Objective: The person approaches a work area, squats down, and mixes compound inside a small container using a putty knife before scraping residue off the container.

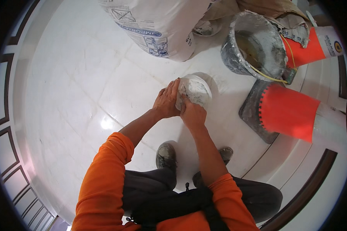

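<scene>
A white bowl (201, 90) with white powder or paste smeared inside is tilted in front of me, above the tiled floor. Along its left side lies my left hand (168, 99), steadying it with fingers stretched up the wall near the rim. My right hand (194, 112) is at the near side of the bowl, its index finger reaching inside against the smeared wall. The other right fingers are curled, and whether they grip anything is hidden.
A large white printed sack (159, 26) stands ahead. To its right is a plaster-caked bucket (254, 46) holding murky water, with another bowl (206, 27) behind. Orange traffic cones (290, 111) lean at the right, beside the wall. My shoes (166, 156) are close below the bowl.
</scene>
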`<move>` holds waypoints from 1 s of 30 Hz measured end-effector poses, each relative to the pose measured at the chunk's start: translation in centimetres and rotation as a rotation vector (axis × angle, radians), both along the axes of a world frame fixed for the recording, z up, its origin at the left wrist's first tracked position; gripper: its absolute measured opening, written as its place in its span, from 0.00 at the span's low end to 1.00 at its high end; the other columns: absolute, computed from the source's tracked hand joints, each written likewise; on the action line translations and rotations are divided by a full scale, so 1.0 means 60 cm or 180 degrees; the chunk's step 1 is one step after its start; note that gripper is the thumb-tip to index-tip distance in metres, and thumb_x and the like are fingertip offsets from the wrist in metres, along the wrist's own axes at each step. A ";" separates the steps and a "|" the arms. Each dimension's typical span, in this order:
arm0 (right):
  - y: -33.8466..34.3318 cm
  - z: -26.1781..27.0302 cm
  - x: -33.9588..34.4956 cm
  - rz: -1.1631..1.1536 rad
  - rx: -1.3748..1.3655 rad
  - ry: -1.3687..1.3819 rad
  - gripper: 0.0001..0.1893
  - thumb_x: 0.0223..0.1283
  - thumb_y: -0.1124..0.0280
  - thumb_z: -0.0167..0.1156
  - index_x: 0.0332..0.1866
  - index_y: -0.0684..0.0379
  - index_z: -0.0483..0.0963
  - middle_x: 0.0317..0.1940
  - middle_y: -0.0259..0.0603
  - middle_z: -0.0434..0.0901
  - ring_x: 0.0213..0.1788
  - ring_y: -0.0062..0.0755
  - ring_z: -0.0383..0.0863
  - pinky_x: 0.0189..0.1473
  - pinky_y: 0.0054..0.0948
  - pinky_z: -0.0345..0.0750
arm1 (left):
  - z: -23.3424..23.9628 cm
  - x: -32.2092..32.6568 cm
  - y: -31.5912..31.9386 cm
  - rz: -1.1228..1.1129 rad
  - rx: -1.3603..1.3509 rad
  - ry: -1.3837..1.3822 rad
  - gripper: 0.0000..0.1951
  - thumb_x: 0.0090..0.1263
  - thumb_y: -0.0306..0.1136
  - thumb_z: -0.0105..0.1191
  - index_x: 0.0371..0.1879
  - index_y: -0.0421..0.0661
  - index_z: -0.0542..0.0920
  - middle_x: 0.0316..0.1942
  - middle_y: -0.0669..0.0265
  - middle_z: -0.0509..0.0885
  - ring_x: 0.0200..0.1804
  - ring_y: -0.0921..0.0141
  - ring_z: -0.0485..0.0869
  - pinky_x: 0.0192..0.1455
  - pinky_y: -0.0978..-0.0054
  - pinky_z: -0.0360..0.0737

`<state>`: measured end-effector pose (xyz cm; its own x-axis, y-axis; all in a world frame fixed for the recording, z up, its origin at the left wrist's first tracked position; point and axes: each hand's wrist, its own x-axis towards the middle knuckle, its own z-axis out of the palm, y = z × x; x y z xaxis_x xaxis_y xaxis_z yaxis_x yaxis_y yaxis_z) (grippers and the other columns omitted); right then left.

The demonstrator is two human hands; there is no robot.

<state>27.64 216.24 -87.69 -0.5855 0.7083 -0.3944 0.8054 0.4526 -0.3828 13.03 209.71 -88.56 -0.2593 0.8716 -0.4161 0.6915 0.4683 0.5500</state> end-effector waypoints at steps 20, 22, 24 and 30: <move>0.023 -0.014 0.021 -0.0735 0.0605 0.0095 0.28 0.76 0.61 0.60 0.74 0.68 0.73 0.31 0.53 0.90 0.32 0.57 0.93 0.37 0.52 0.89 | 0.013 -0.006 0.003 -0.0102 -0.0185 0.0018 0.85 0.38 0.63 0.88 0.90 0.46 0.38 0.90 0.52 0.51 0.91 0.54 0.50 0.91 0.48 0.56; 0.014 -0.024 0.010 -0.0641 0.0598 0.0167 0.29 0.76 0.62 0.61 0.75 0.68 0.72 0.32 0.54 0.90 0.33 0.57 0.93 0.38 0.53 0.89 | 0.013 -0.004 0.004 -0.0079 -0.0192 -0.0008 0.85 0.38 0.62 0.88 0.90 0.47 0.38 0.90 0.51 0.51 0.91 0.53 0.50 0.91 0.47 0.56; 0.007 -0.030 -0.003 -0.0540 0.0613 0.0256 0.30 0.75 0.62 0.62 0.75 0.68 0.72 0.32 0.54 0.90 0.33 0.58 0.93 0.38 0.53 0.89 | 0.007 -0.007 0.006 -0.0161 -0.0199 0.0032 0.84 0.39 0.59 0.89 0.90 0.47 0.38 0.90 0.51 0.51 0.91 0.53 0.50 0.90 0.46 0.57; 0.032 0.041 0.001 0.0442 -0.0012 -0.0189 0.28 0.78 0.61 0.58 0.76 0.66 0.73 0.37 0.56 0.91 0.38 0.60 0.92 0.44 0.55 0.88 | 0.010 -0.018 -0.001 -0.0286 -0.0189 0.0068 0.82 0.43 0.60 0.87 0.90 0.45 0.37 0.90 0.50 0.51 0.92 0.53 0.49 0.89 0.44 0.59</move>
<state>27.68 218.17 -85.24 -0.6532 0.6205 -0.4338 0.7564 0.5599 -0.3382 11.97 209.67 -87.95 -0.1905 0.8657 -0.4628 0.7434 0.4351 0.5080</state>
